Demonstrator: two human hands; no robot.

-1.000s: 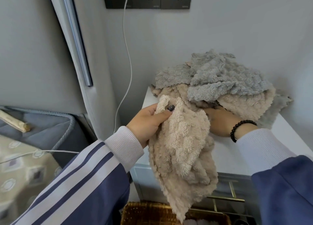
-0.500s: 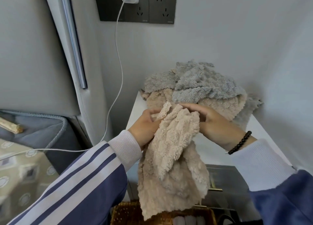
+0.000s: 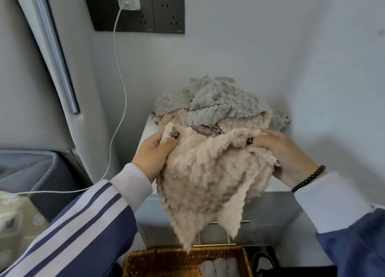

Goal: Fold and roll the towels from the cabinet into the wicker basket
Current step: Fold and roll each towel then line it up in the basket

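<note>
A fluffy beige towel [image 3: 206, 178] hangs spread between my two hands in front of the white cabinet [image 3: 146, 128]. My left hand [image 3: 155, 153] pinches its upper left corner with thumb on top. My right hand [image 3: 283, 151] pinches the upper right edge. Behind it, a heap of grey and beige towels [image 3: 216, 103] lies on the cabinet top. The wicker basket [image 3: 166, 262] sits on the floor below, with grey rolled towels [image 3: 218, 267] inside at its right.
A white charger [image 3: 128, 3] sits in a black wall socket, its cable [image 3: 121, 84] drooping left past the cabinet. A padded grey bed edge [image 3: 31, 168] lies at left. Gold drawer handles [image 3: 214, 244] show under the towel. A dark object [image 3: 268, 262] lies right of the basket.
My hands have moved apart, stretching the beige towel's top edge wide. One second ago only my left hand held it while the right was at the pile.
</note>
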